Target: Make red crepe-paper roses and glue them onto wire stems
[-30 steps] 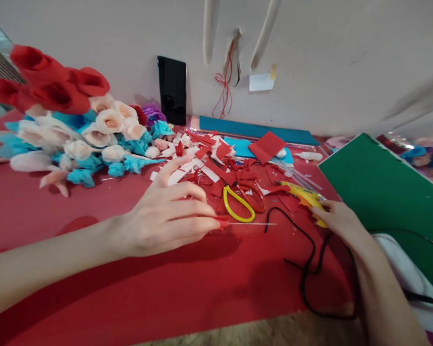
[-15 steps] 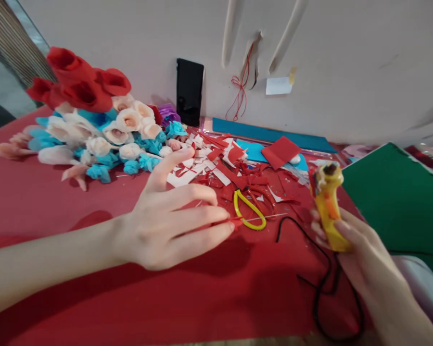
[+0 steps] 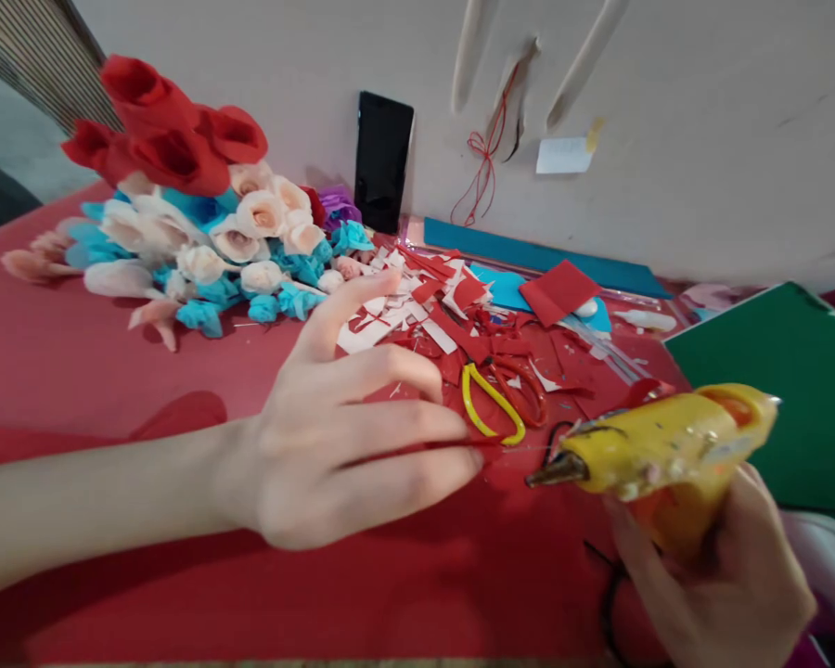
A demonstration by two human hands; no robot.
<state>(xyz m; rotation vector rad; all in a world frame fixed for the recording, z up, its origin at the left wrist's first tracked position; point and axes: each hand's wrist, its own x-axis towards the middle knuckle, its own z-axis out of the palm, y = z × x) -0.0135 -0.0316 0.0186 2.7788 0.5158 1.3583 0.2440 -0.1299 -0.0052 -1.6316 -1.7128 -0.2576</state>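
My left hand (image 3: 348,436) hovers over the red table cover (image 3: 76,371), fingers pinched on a small red piece on a thin wire (image 3: 491,452) that points to the right. My right hand (image 3: 710,584) grips a yellow glue gun (image 3: 668,450) by its handle. The gun's metal nozzle points left, just right of the wire piece and close to my left fingertips. Its black cord runs down under my right hand.
Yellow-and-red scissors (image 3: 505,399) lie among red and white paper scraps (image 3: 445,315). A heap of red, cream and blue paper flowers (image 3: 195,223) fills the back left. A black phone (image 3: 384,160) leans on the wall. A green sheet (image 3: 786,390) lies right.
My right hand picked the glue gun up off the table, lifted it and turned its nozzle left toward my left fingertips. My left hand kept its pinch on the wire piece.
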